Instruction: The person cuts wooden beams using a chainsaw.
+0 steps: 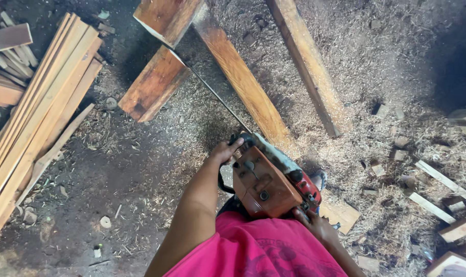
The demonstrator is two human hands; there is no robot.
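I hold an orange chainsaw point(266, 182) in front of my pink shirt. My left hand point(225, 151) grips its front handle at the top of the body. My right hand point(315, 223) is closed on the rear handle, low beside the engine. The long thin bar point(212, 90) runs up and to the left into a cut in a thick brown timber beam point(161, 56), which lies across a long plank point(240, 82). The bar's tip is hidden in the cut between the beam's two parts.
A second long plank point(307, 61) lies to the right on thick sawdust. A stack of thin boards point(35, 113) leans along the left. Short offcuts point(438, 197) are scattered at the right. Dark bare ground lies at the lower left.
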